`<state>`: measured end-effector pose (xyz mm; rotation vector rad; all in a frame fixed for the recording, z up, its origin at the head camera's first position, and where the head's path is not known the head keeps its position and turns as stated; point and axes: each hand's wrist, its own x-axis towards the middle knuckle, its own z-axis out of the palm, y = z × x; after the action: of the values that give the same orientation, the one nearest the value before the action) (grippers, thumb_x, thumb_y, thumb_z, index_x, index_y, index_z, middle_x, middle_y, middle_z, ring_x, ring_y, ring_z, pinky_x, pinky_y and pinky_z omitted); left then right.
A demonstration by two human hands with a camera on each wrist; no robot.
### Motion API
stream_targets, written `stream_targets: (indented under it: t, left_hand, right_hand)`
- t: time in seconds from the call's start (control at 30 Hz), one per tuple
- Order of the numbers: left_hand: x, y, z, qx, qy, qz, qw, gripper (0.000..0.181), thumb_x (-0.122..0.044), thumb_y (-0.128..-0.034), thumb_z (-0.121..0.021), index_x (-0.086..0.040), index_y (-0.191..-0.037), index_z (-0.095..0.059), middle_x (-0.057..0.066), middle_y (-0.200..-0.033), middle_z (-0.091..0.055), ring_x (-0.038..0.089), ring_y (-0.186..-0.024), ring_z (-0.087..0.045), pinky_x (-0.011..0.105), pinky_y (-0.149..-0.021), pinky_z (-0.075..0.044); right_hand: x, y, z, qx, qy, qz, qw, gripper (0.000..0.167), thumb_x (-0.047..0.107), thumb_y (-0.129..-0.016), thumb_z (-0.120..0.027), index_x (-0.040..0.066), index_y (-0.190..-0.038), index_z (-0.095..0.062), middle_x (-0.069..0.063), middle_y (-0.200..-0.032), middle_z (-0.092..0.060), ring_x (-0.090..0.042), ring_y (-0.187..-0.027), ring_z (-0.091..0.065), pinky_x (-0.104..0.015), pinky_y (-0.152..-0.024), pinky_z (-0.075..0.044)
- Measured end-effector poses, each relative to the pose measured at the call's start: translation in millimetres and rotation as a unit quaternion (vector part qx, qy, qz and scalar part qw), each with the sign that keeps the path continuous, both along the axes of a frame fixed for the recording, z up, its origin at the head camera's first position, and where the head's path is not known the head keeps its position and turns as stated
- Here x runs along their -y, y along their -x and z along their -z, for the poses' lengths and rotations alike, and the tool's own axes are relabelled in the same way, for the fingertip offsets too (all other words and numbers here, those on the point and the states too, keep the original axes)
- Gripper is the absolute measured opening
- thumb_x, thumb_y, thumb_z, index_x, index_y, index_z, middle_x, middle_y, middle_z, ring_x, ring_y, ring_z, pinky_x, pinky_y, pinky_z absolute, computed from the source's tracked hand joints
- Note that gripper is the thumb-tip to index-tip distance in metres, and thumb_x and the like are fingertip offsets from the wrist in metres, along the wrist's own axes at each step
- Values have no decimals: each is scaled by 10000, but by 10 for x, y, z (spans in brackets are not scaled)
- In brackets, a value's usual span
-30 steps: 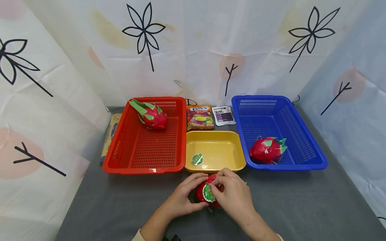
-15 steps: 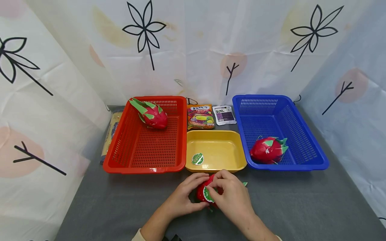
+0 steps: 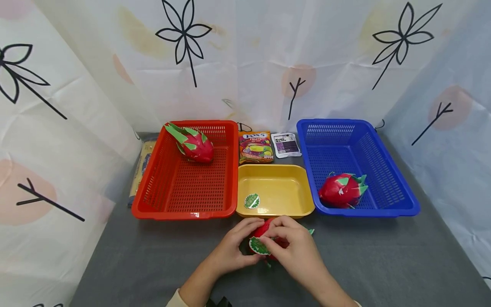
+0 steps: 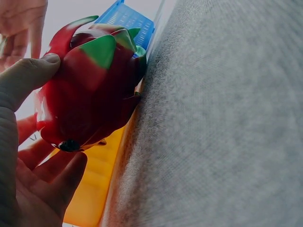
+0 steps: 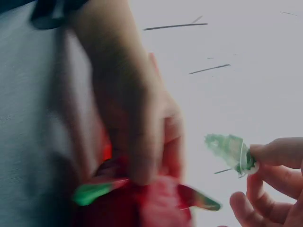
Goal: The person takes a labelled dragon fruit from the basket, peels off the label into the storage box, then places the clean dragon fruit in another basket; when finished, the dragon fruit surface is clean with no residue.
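My left hand (image 3: 235, 247) grips a red dragon fruit (image 3: 262, 229) just in front of the yellow tray, thumb on one side and fingers on the other. In the left wrist view the dragon fruit (image 4: 92, 92) shows green-tipped scales and a dark end. Thumb and fingertips of my right hand (image 3: 298, 249) pinch a round green-and-white sticker (image 3: 258, 246) by its edge. From the right wrist view, the sticker (image 5: 229, 149) appears bent and apart from the fruit. A second sticker (image 3: 252, 201) lies in the yellow tray (image 3: 281, 187), near its front left corner.
A red basket (image 3: 192, 187) on the left holds one dragon fruit (image 3: 197, 147). Another dragon fruit (image 3: 342, 190) lies in the blue basket (image 3: 387, 187) on the right. Behind the tray are a candy bag (image 3: 255, 147) and a white packet (image 3: 286, 145). A printed curtain (image 3: 253, 51) surrounds the grey table.
The sticker has come away from the dragon fruit's surface and shifted left, pinched by my right hand. My left hand keeps its hold on the fruit.
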<state>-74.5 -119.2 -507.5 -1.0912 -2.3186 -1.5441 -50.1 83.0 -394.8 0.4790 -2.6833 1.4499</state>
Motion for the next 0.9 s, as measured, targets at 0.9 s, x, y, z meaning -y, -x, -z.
stream_targets:
  t: [0.9]
  left_hand:
    - [12,-20,5,394,144,-108,9991,755,-162,-794,-905,-90,-1453,-543,68,-1406,-558,237,-1265,-554,378,-1035,-502]
  right_hand:
    - [8,1189,-635,1240,1050,20,9867,218,217,-940,-767,23,-1039,-765,-84,-947,-737,-240,-889,-652,-345,-798,-556]
